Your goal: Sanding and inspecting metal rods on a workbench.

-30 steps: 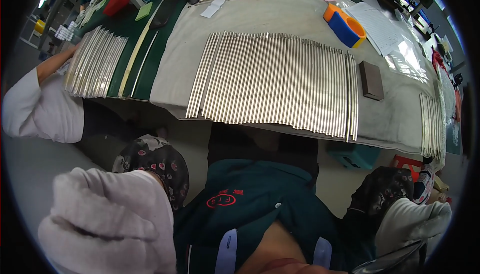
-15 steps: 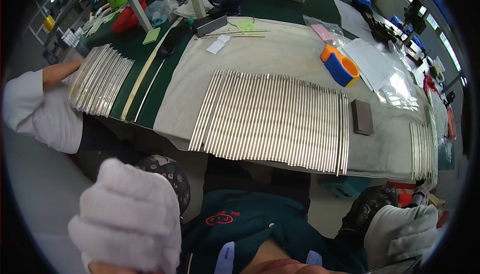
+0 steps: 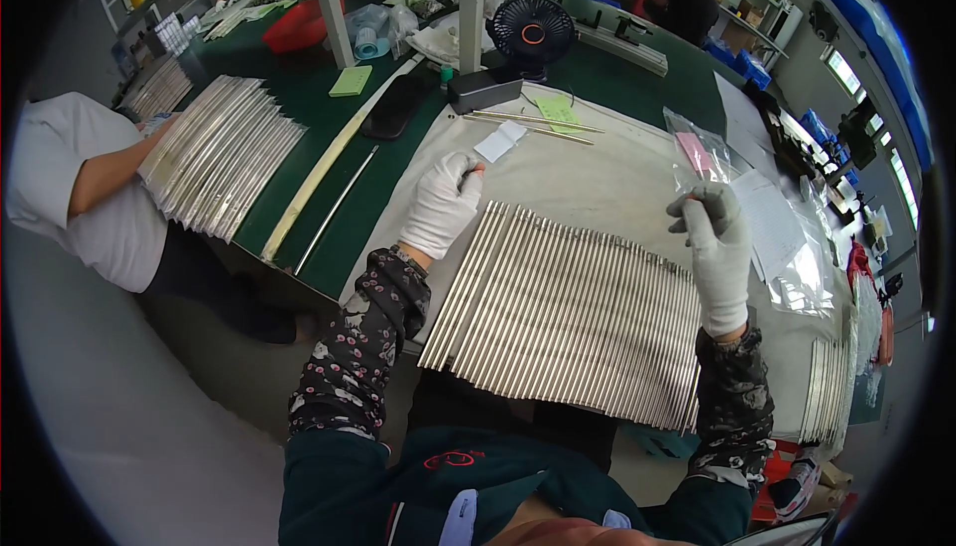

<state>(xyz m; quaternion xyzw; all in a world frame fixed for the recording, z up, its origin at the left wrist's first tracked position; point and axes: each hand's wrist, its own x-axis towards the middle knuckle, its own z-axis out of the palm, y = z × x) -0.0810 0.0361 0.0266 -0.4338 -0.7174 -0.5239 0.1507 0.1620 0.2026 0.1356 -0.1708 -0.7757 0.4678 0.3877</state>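
A row of thin silvery metal rods (image 3: pixel 578 317) lies side by side on the grey cloth (image 3: pixel 607 183) in front of me. Over its far left corner is my left hand (image 3: pixel 443 206), in a white glove with bare fingertips, its fingers curled closed; whatever they may hold is hidden. My right hand (image 3: pixel 719 252), gloved the same way, hovers by the row's far right end, fingers loosely bent and apart, with nothing visible between them. Two or three rods at the row's left side lie slightly apart from the others. My right hand and forearm cover part of the row's right edge.
Left, a co-worker's arm (image 3: pixel 110 178) reaches to another rod stack (image 3: pixel 224 153). A single rod (image 3: pixel 339 210), a pale strip (image 3: pixel 334 163) and a black phone (image 3: pixel 398 106) lie nearby. Behind are a fan (image 3: pixel 531 36) and a dark box (image 3: pixel 485 90); right, several rods (image 3: pixel 825 392).
Both my hands have come up from low beside my body to over the table, the left one from a fist. The view has shifted; the orange and blue ring-shaped thing no longer shows.
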